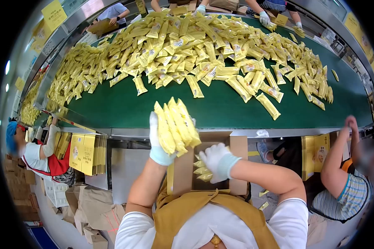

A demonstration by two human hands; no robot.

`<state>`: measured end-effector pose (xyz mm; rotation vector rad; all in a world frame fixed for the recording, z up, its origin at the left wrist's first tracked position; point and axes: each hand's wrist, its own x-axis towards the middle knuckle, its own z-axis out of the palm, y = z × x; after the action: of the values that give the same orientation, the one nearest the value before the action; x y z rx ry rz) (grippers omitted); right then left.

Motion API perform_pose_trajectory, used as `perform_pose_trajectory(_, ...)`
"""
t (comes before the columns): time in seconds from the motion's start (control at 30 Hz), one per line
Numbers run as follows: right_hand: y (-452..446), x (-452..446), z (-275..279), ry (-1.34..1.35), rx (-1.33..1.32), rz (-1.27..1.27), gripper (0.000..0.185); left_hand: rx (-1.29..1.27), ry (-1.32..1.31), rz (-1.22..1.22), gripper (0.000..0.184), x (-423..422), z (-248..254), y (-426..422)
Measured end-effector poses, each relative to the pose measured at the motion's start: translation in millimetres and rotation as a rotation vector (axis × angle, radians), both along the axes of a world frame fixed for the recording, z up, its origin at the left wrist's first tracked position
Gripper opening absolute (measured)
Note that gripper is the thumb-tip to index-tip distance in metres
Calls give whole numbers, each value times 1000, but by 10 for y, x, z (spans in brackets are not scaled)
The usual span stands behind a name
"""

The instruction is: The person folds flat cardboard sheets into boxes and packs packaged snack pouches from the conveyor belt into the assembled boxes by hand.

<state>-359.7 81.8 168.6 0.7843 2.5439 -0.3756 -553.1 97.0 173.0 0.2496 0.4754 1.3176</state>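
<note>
My left hand [158,143], in a white glove with a pale green cuff, holds several yellow packets [176,126] side by side and upright, just in front of the green belt [129,114]. My right hand [217,161], gloved the same way, reaches into an open cardboard box [183,172] at my waist. Its fingers are at several yellow packets [202,171] lying inside the box; part of them is hidden by the hand. A large heap of the same yellow packets [187,54] covers the belt beyond.
Co-workers' gloved hands [264,18] reach to the far side of the heap. Another person in a striped top [345,197] is at the right, and one in a red apron [56,159] at the left. Folded yellow cartons [82,153] stand left of me. A metal edge [133,133] borders the belt.
</note>
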Motion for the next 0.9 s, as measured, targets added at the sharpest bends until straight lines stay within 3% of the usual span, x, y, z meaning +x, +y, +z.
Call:
perform_pose_trajectory(0.1, 48, -149, -208, -23, -209, -60, 85, 45, 101, -19, 91, 194, -19, -162)
perform_pose_trajectory(0.17, 59, -153, -233, -77, -373, -120, 88, 305, 501, -115, 85, 211, -237, -279)
perform_pose_trajectory(0.23, -39, -71, -568, -26, -444, -166, 89, 438, 825, -305, 117, 206, -234, -260)
perform_pose_trajectory(0.3, -242, -75, -957, 6, -440, -202, 86, 917, 1224, -235, 133, 290, -516, -210)
perform_pose_trajectory(0.37, -389, -109, -1218, 27, -430, -227, 83, 1330, 1619, 57, 107, 378, -583, -149)
perform_pose_trajectory(0.47, -505, -161, -1362, 17, -422, -243, 77, 1453, 2014, 6, 64, 413, -768, -210)
perform_pose_trajectory(0.57, -529, -116, -1387, -1, -423, -252, 72, 1410, 2222, 124, 63, 533, -871, -346)
perform_pose_trajectory(0.7, -572, -127, -1434, -19, -403, -265, 65, 1234, 2382, -69, 53, 643, -840, -433)
perform_pose_trajectory(0.9, -610, -131, -1509, 49, -383, -298, 57, 992, 2289, -337, 66, 612, -812, -418)
